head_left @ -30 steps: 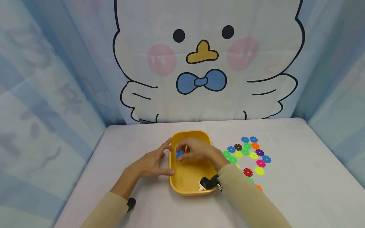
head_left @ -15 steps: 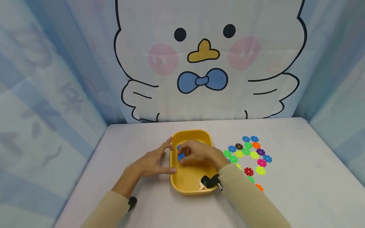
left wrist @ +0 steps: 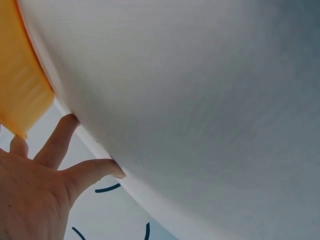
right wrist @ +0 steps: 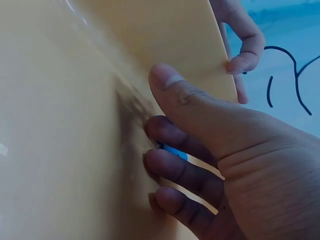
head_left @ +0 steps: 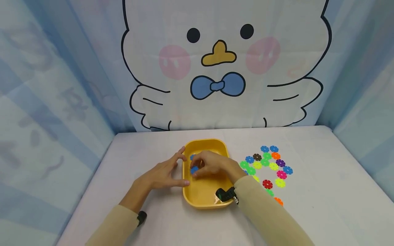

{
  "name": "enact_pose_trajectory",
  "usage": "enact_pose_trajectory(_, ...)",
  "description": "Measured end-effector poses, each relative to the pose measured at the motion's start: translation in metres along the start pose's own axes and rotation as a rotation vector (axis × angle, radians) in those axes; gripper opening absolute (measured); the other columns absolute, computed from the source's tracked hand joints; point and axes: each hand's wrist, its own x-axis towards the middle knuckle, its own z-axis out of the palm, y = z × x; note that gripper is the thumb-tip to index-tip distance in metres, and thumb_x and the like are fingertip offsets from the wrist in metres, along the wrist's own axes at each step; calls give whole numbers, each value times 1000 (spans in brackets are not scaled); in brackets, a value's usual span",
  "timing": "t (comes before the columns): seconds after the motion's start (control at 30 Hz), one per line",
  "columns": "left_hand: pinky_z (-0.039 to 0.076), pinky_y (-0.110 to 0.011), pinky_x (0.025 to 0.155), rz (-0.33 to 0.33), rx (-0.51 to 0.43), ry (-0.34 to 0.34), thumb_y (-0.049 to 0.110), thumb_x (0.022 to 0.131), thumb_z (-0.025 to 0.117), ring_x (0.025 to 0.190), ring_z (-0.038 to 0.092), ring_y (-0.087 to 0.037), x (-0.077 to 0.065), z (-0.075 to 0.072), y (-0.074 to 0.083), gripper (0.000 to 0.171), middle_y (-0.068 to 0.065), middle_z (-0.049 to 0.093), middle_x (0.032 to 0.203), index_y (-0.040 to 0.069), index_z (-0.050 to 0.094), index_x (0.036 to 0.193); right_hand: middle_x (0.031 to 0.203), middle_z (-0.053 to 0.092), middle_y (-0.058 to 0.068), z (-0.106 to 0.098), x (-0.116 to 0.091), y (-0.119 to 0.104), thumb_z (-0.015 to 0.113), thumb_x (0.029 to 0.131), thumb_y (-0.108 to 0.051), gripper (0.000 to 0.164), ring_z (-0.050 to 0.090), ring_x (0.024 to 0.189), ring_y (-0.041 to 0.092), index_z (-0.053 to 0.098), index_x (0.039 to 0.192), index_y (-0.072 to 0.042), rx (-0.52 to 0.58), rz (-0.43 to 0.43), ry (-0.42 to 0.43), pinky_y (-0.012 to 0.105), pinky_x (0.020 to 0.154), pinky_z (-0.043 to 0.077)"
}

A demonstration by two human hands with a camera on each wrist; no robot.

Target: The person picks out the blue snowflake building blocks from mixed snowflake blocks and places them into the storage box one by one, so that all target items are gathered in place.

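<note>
A yellow plastic tray (head_left: 203,206) stands mid-table. My left hand (head_left: 161,176) is at its left side, fingers spread, fingertips and thumb right at the rim. In the left wrist view, one fingertip (left wrist: 19,145) meets the tray wall. My right hand (head_left: 212,164) reaches inside the tray, with fingers bent and thumb apart from them in the right wrist view. A blue notched disc (head_left: 194,169) shows at its fingertips, partly covered by them. Another blue disc (head_left: 192,156) lies farther back by the tray's left wall. Blue plastic (right wrist: 175,151) peeks out behind the right fingers.
Several colourful notched discs lie on the table (head_left: 323,177) right of the tray, among them a red disc (head_left: 267,184) and a purple disc (head_left: 280,163). My right sleeve (head_left: 271,212) covers part of that group. A cartoon-printed curtain (head_left: 215,112) hangs behind the table.
The blue disc at my right fingertips has shifted slightly toward me within the tray, and a second blue disc has come into sight behind it. My left hand has stayed at the rim.
</note>
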Motion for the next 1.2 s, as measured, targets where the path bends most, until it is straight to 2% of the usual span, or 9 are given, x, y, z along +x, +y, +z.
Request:
enact_pose_trajectory(0.17, 48, -56, 109, -1, -3, 3, 63, 81, 76, 128, 58, -30, 0, 1, 1, 76, 23, 6, 171, 37, 38, 142, 99, 68, -4, 1, -1, 2, 81, 91, -29, 28, 60, 92, 12, 74, 114, -16, -7, 5, 15, 27, 88, 54)
enact_pose_trajectory(0.43, 47, -57, 110, 3, -17, -8, 63, 82, 76, 139, 53, -33, 1, 2, 0, 77, 23, 4, 171, 37, 36, 143, 96, 67, -4, 2, -2, 3, 80, 91, -30, 27, 58, 91, 14, 75, 115, -19, -4, 19, 19, 28, 87, 53)
enact_pose_trajectory(0.57, 46, -57, 110, 5, -12, -7, 63, 82, 76, 138, 54, -33, 1, 2, 1, 81, 21, 6, 171, 37, 34, 146, 88, 64, -4, 3, -1, 4, 80, 91, -32, 27, 57, 85, 13, 75, 114, -19, -23, 22, 17, 27, 79, 50)
enact_pose_trajectory(0.7, 46, -57, 111, 1, -5, -9, 62, 82, 76, 139, 53, -33, 1, 1, 1, 78, 22, 5, 171, 37, 35, 144, 82, 62, -3, 5, 1, 6, 81, 89, -33, 28, 56, 78, 12, 76, 113, -20, -27, 30, 15, 25, 72, 48)
enact_pose_trajectory(0.9, 46, -58, 110, -10, -9, 1, 63, 82, 76, 139, 53, -32, 2, 2, 0, 82, 21, 7, 171, 37, 34, 147, 79, 62, -4, 5, 2, 5, 82, 89, -32, 29, 55, 73, 10, 76, 116, -21, -35, 40, 6, 23, 68, 47)
enact_pose_trajectory(1.0, 47, -59, 109, -11, -12, 3, 64, 81, 76, 138, 53, -32, 3, 2, -2, 84, 17, 11, 172, 37, 33, 149, 81, 63, -4, 4, 1, 3, 82, 90, -30, 31, 56, 74, 10, 76, 118, -19, -51, 34, 10, 23, 70, 48)
enact_pose_trajectory(1.2, 46, -59, 109, -19, -14, 10, 65, 81, 75, 138, 54, -32, 4, 2, -2, 91, 2, 33, 167, 37, 29, 153, 87, 67, -7, -2, -4, -6, 81, 91, -25, 31, 59, 81, 10, 76, 119, -14, -101, 39, 1, 25, 77, 52)
